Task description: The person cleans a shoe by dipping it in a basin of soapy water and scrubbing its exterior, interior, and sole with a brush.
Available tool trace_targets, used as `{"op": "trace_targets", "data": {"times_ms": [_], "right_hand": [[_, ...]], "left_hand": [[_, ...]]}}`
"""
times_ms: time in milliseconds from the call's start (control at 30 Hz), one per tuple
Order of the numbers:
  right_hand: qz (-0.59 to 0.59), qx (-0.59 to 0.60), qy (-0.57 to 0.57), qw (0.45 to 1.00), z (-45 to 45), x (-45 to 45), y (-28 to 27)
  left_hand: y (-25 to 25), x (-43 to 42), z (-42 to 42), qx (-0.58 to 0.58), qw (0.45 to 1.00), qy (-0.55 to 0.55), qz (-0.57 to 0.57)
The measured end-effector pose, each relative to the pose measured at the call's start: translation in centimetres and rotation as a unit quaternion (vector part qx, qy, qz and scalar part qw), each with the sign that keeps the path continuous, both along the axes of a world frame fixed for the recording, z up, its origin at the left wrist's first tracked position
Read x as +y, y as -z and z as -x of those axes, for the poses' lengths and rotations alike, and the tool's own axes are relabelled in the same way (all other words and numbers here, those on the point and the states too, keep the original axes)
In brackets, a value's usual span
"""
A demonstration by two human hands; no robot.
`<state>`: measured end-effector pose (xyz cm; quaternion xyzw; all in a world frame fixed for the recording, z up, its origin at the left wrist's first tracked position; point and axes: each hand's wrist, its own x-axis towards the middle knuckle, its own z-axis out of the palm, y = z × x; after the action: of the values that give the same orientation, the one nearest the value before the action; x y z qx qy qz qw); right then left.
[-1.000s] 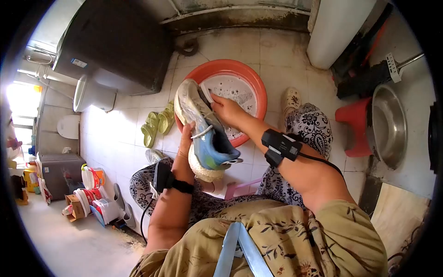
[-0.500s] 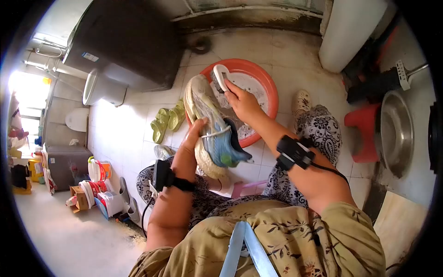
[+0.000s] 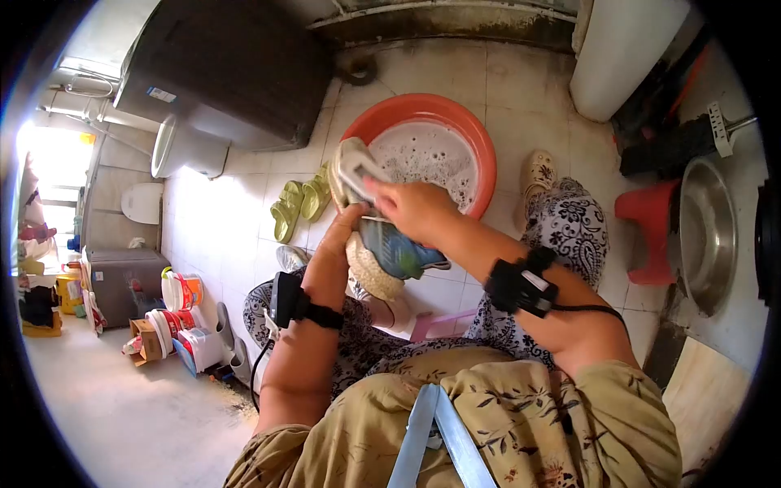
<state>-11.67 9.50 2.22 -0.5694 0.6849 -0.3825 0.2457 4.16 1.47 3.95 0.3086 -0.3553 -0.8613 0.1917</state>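
A wet sneaker point(image 3: 389, 250), blue and grey with a cream sole, is held over the near left edge of an orange basin point(image 3: 486, 150). My left hand point(image 3: 345, 226) grips the shoe by its sole side, around the middle. My right hand point(image 3: 416, 210) is closed around the handle of a white scrub brush point(image 3: 355, 172), which lies against the toe part of the shoe, a little blurred. The bristles are hidden. In the basin is soapy water point(image 3: 427, 159) with foam and bubbles.
Green slippers point(image 3: 286, 213) stand on the tiles left of the basin. A red stool point(image 3: 647, 232) and a metal bowl point(image 3: 706, 236) are at the right. Several buckets point(image 3: 181, 291) sit at lower left; a dark cabinet-like box point(image 3: 236, 73) stands at the upper left.
My right hand has brought the brush from above the basin down and left onto the shoe's toe. The shoe has tilted slightly, and more of the foamy water shows.
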Motion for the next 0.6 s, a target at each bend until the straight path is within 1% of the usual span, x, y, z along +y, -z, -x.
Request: {"op": "trace_targets", "data": {"times_ms": [33, 67, 133, 167, 200, 233, 267, 333, 367, 400, 433, 467, 500, 533, 600], "right_hand": [[-0.042, -0.009, -0.062, 0.997, 0.1, 0.7, -0.6], [-0.043, -0.008, -0.065, 0.997, 0.4, 0.7, -1.2], [-0.100, -0.088, -0.058, 0.989, 0.5, 0.7, -1.8], [-0.039, -0.022, -0.032, 0.998, 0.6, -0.4, -0.2], [-0.039, -0.022, -0.028, 0.999, 0.8, -1.1, 0.1], [-0.019, 0.001, 0.024, 1.000, 0.9, -1.7, 0.3], [-0.003, 0.023, 0.075, 0.997, 0.9, -1.7, 0.5], [0.006, 0.017, 0.078, 0.997, 0.7, -1.1, 0.3], [-0.028, 0.021, 0.029, 0.999, 0.7, -0.4, -0.4], [-0.065, 0.027, -0.020, 0.997, 0.7, 0.2, -0.8], [-0.065, 0.029, -0.021, 0.997, 0.7, 0.6, -0.4], [-0.051, 0.000, -0.039, 0.998, 0.7, 0.9, 0.3], [-0.038, -0.033, -0.058, 0.997, 0.4, 1.0, 1.0], [-0.041, -0.035, -0.062, 0.997, 0.3, 0.6, 1.3], [-0.070, 0.012, 0.015, 0.997, 1.2, -1.4, 1.6]], "left_hand": [[1.0, -1.2, -1.1, 0.172, 0.975, 0.040, -0.133], [0.4, -1.8, -1.3, -0.022, 0.999, 0.032, 0.022], [-0.1, -2.2, 0.1, -0.148, 0.989, 0.000, 0.025], [-1.5, -0.1, 1.0, -0.160, 0.983, -0.017, 0.093], [-2.6, 1.7, 2.0, -0.168, 0.972, -0.031, 0.162], [-2.5, 1.7, 3.0, -0.163, 0.982, -0.065, 0.075], [-2.8, 2.1, 3.4, -0.164, 0.982, -0.061, 0.072], [-3.5, 2.3, 3.7, -0.166, 0.982, -0.083, 0.036], [-3.0, 1.1, 3.5, -0.249, 0.965, -0.077, 0.036], [-2.9, 0.5, 2.8, -0.215, 0.972, -0.086, 0.044], [-1.1, -1.5, 1.5, -0.184, 0.981, -0.054, 0.017], [1.0, -3.4, 0.3, -0.150, 0.988, -0.025, -0.013], [1.1, -4.1, 0.1, -0.181, 0.982, 0.026, 0.044], [1.3, -3.4, 0.2, -0.183, 0.982, 0.023, 0.040], [1.6, -2.0, 1.7, -0.170, 0.984, 0.017, 0.059]]}}
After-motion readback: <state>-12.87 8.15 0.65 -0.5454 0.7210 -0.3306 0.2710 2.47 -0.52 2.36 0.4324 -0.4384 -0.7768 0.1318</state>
